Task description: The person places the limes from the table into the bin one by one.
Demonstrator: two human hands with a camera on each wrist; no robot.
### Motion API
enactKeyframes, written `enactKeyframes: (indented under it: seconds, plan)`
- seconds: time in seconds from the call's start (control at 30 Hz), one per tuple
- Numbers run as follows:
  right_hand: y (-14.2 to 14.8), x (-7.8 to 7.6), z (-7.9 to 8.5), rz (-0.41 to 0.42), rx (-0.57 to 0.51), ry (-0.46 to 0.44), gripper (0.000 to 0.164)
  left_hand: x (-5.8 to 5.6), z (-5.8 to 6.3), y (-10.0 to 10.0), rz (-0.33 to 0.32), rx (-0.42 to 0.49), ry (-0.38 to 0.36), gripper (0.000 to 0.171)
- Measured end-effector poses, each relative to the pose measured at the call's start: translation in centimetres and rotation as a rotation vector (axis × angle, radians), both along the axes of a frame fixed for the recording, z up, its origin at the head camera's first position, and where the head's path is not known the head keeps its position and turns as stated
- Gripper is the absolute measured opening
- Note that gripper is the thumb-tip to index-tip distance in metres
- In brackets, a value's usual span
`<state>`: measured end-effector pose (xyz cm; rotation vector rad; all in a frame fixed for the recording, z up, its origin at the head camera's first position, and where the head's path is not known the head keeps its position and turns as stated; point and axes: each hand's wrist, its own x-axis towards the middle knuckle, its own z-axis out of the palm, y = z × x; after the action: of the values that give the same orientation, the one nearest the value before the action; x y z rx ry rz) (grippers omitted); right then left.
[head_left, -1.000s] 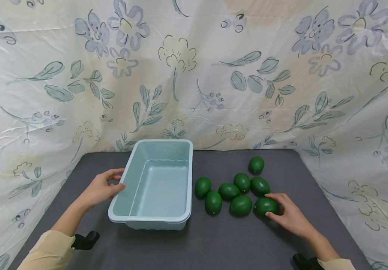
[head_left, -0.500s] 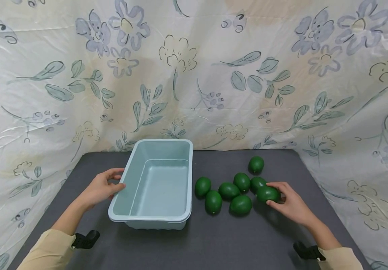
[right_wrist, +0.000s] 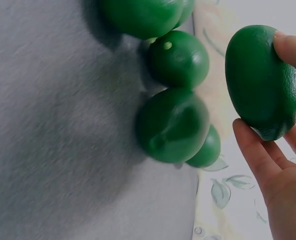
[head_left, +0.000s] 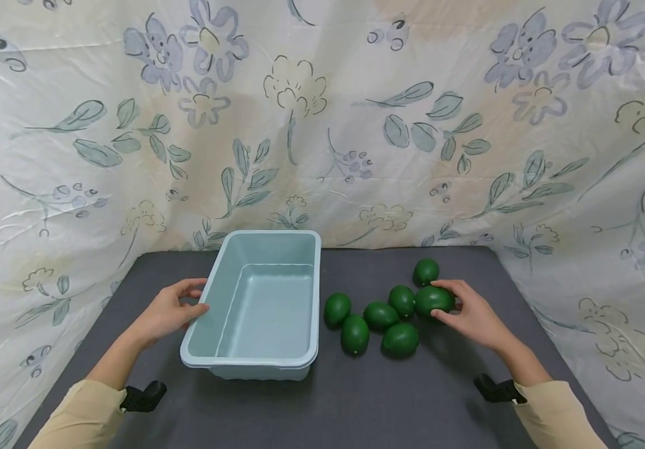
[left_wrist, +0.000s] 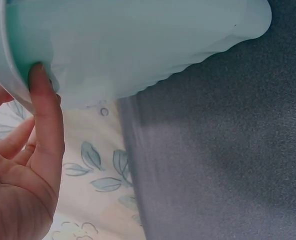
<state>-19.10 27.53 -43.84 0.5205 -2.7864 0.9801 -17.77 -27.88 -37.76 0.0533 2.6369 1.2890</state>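
fruit (head_left: 433, 302), green and shiny, pinched in right hand (head_left: 477, 318), up over dark table (head_left: 389, 402), near other green fruits (head_left: 401, 340), right of a pale blue tub (head_left: 272, 312), left hand (head_left: 162, 313) pinching the tub's rim (head_left: 249, 362)

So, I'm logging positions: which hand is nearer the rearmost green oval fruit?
Right: the right hand is just in front and right of the rearmost fruit, holding another fruit. The left hand is farther off, gripping the pale blue rectangular plastic bin.

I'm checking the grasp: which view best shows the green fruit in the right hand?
The right wrist view: the green fruit looks largest there, held by the right hand. The head view shows it smaller; the left wrist view doesn't show it.
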Motion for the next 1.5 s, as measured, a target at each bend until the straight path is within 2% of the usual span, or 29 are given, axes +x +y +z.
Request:
enactKeyframes:
  seconds: [0.53, 0.77, 1.2, 1.5]
  plan:
    - [-2.8, -1.7, 2.0, 0.043, -0.039, -0.027, 0.057, 0.0, 0.2, 0.0, -0.012, -0.002, 0.006, 0.063]
    - [-4.5, -2.3, 2.8, 0.059, -0.035, -0.008, 0.057, 0.0, 0.3, 0.0, -0.013, -0.005, 0.005, 0.063]
    - [-7.8, -3.4, 4.5, 0.134, -0.086, 0.006, 0.057, 0.0, 0.3, 0.2, -0.007, 0.002, -0.005, 0.063]
    - [-10.3, -4.0, 5.8, 0.187, -0.143, -0.025, 0.055, -0.1, 0.2, 0.1, -0.007, -0.008, -0.007, 0.063]
